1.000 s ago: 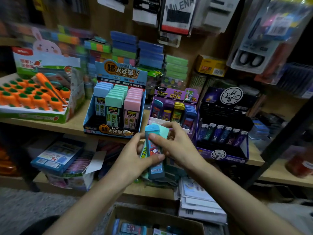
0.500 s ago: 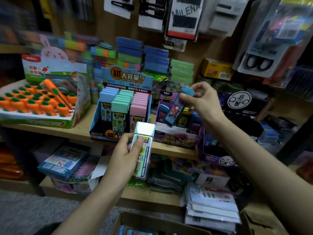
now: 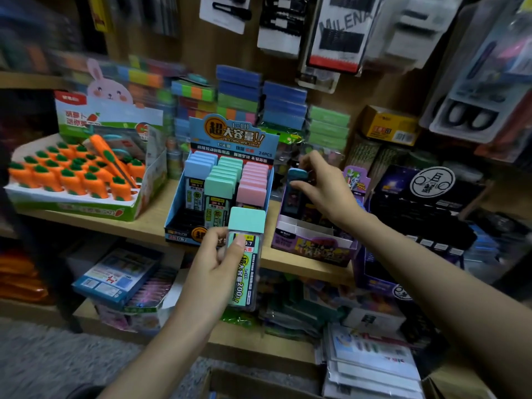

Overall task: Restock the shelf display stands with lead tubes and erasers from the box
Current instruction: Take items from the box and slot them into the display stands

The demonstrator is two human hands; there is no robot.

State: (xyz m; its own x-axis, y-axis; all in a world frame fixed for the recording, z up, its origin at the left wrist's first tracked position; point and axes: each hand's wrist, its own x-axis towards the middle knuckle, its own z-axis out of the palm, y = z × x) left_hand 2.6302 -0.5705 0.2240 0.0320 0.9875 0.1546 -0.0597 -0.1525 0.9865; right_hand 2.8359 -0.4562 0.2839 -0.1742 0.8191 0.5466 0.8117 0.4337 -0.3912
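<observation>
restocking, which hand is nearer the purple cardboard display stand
Right. Right hand holds a blue-capped lead tube at the purple cardboard display stand; left hand grips a mint-capped tube left of it.

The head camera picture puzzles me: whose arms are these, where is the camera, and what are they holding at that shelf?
There is no machine here. A person wears one wide-angle camera on the head, looking forward and down, so the two arms are their own. The left hand holds a mint-capped lead tube upright in front of the blue display stand, which carries rows of blue, mint and pink-capped tubes. The right hand pinches a smaller blue-capped tube at the left end of the purple display stand. Both stands sit on a wooden shelf, beside a tray of carrot-shaped items. The edge of a cardboard box shows at the bottom.
</observation>
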